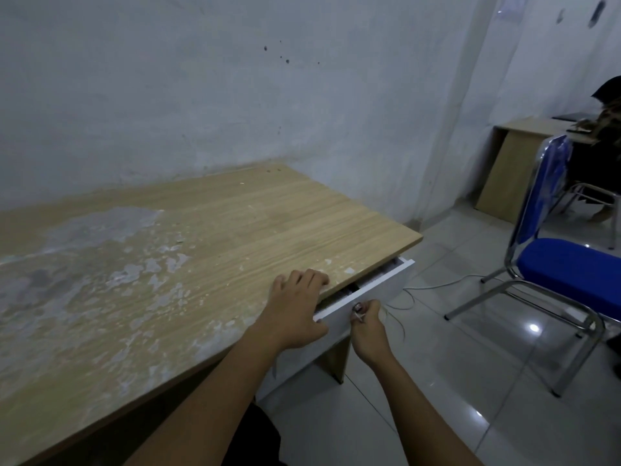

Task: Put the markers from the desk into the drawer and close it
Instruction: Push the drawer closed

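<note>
The white drawer [379,289] under the right end of the wooden desk [208,237] stands only a narrow gap open. My right hand [368,326] pinches the small metal handle [357,309] on the drawer's front. My left hand [295,311] lies flat on the desk's front edge just above the drawer, fingers spread, holding nothing. No markers show on the desk top; the drawer's inside is almost wholly hidden under the desk.
A blue chair [564,264] with chrome legs stands on the tiled floor to the right. A thin cable [433,284] trails across the floor near the drawer. Another desk [517,156] with a seated person [608,122] is at the far right. A wall backs the desk.
</note>
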